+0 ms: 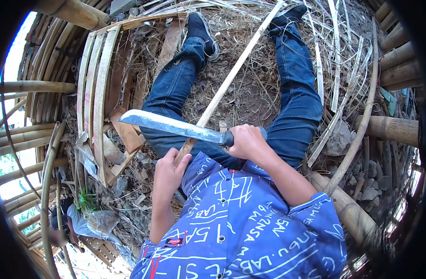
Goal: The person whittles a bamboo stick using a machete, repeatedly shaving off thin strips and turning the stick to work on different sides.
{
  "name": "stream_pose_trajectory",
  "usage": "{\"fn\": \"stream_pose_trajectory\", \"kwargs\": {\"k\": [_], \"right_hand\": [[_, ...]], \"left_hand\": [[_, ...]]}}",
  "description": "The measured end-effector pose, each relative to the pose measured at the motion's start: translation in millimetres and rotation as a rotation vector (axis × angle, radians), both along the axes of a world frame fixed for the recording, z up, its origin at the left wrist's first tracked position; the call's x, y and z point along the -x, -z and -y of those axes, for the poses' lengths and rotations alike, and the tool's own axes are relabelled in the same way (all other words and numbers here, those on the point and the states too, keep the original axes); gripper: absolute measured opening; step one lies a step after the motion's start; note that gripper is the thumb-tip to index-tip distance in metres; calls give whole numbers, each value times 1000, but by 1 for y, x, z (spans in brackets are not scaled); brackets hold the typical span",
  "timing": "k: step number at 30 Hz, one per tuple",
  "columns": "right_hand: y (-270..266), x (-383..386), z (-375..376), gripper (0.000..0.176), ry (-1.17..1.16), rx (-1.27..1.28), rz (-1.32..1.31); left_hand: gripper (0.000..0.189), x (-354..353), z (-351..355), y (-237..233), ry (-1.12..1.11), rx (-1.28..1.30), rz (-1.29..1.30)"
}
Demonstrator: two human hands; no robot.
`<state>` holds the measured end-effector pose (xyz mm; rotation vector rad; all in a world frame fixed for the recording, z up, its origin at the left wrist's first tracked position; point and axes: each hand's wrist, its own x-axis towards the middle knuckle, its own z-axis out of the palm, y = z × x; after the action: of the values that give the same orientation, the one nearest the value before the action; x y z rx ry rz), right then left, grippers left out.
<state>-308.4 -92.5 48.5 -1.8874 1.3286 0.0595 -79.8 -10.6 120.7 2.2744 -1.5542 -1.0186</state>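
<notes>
My right hand is wrapped round the dark handle of a machete. Its long, whitish-grey blade points left and lies across a pale bamboo strip, apparently touching it. Close to my body, my left hand grips the near end of that strip, just below the blade. From there the strip runs up and away between my spread legs, its far end by my right shoe. Part of the strip is hidden under the blade.
A slatted wooden frame lies on the left. Thin split strips and shavings litter the ground at upper right. Thick bamboo poles and a stone are on the right. Another person is at lower left behind bamboo bars.
</notes>
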Motion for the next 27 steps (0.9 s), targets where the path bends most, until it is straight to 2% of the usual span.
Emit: {"fn": "stream_pose_trajectory", "kwargs": {"k": [6, 8, 10, 14, 16, 21, 23, 27], "right_hand": [[9, 12, 6, 23, -7, 26, -45], [20, 29, 14, 23, 151, 124, -144], [34, 59, 33, 23, 343, 59, -199], [20, 70, 49, 22, 267, 94, -257], [16, 61, 48, 26, 292, 93, -227], [1, 23, 22, 22, 298, 46, -28], [-13, 13, 14, 21, 169, 70, 71], [-9, 18, 21, 20, 138, 75, 21]], "left_hand": [[35, -1, -1, -5, 10, 33, -12], [34, -18, -10, -5, -46, -28, -4], [35, -27, -18, -6, -65, -2, -30], [34, -24, -16, -10, 9, 55, -46], [34, -23, -12, -15, -52, 40, -48], [38, -18, -6, -21, -28, 84, 25], [39, -14, -8, -20, -7, 81, 37], [41, -18, -13, -15, 9, 71, 50]]}}
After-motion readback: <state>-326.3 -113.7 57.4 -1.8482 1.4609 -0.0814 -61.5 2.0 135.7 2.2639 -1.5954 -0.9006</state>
